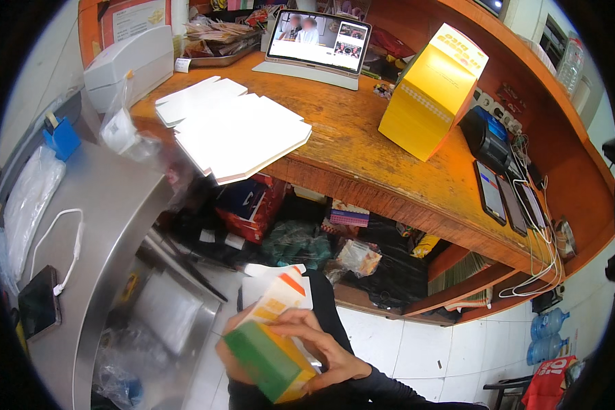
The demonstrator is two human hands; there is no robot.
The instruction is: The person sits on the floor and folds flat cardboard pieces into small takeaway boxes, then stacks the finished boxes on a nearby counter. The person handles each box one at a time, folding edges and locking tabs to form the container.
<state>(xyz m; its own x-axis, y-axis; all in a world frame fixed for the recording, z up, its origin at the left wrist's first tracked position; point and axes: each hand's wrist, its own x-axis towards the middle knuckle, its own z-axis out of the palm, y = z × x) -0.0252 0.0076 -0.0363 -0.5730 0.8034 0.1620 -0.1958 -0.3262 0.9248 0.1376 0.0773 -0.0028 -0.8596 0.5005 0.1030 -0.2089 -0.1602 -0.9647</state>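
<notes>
Low over my lap, a partly folded cardboard box (263, 359) with a green side, a yellow side and white and orange flaps is between my hands. My right hand (328, 352) grips it from the right, fingers over the upper edge and thumb near the lower corner. On the box's left side is my left hand (232, 359), closed around it; the box hides most of those fingers. More white card, perhaps part of the box, sticks out above and behind it.
A wooden desk (362, 119) ahead carries flat white card blanks (242, 137), a tablet (318, 44), a yellow box (430, 96) and phones (490, 191) with cables. To the left stands a metal counter (109, 205) with a charging phone (39, 301). Bags and packets (294, 242) fill the space under the desk.
</notes>
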